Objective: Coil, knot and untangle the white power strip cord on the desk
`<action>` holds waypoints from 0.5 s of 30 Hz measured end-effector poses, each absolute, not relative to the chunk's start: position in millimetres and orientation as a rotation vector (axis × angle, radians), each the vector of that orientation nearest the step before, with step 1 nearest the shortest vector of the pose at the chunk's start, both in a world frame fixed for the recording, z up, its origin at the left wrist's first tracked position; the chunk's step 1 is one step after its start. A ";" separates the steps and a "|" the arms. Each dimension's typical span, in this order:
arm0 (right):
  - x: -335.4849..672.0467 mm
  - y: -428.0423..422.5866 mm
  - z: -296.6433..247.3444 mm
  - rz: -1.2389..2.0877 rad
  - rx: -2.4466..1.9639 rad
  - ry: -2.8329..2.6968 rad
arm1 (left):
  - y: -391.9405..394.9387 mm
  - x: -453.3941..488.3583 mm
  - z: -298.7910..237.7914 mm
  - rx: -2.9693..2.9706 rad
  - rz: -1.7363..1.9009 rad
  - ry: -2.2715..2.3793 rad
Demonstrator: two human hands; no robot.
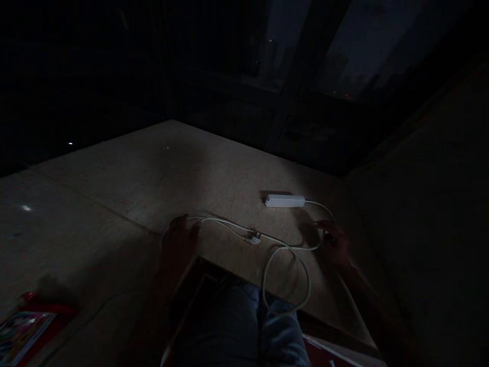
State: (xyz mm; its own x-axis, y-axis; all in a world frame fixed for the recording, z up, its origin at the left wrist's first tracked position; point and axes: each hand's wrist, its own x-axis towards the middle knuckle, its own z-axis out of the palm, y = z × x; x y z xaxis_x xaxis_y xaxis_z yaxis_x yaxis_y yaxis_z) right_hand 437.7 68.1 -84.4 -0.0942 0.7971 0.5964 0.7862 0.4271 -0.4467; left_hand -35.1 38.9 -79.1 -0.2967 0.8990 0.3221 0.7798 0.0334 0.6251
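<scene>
The scene is very dark. A white power strip (284, 200) lies on a pale stone ledge (153, 173). Its white cable (284, 248) runs right, curls back left across the ledge and loops down over my lap. A white plug (253, 237) lies on the ledge midway along the cable. My left hand (182, 238) rests at the cable's left bend, fingers curled around it. My right hand (333, 242) sits at the cable's right bend just below the strip, fingers bent on the cord.
My knees in blue jeans (244, 326) are below the ledge edge. A red colourful book or box (26, 329) lies at the lower left. Dark windows (298, 76) with faint city lights rise behind the ledge. A wall (428, 214) stands to the right.
</scene>
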 end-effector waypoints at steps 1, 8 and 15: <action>431.5 70.3 -75.4 0.017 -1.316 -1.905 | 43.1 -35.9 -76.8 1.753 1.068 2.168; 364.2 78.1 -27.0 0.160 -1.138 -2.152 | 68.6 -31.0 -54.4 1.431 0.779 1.759; 299.3 76.9 -53.8 0.577 -0.951 -2.459 | 50.5 -24.7 -58.2 1.478 0.570 1.249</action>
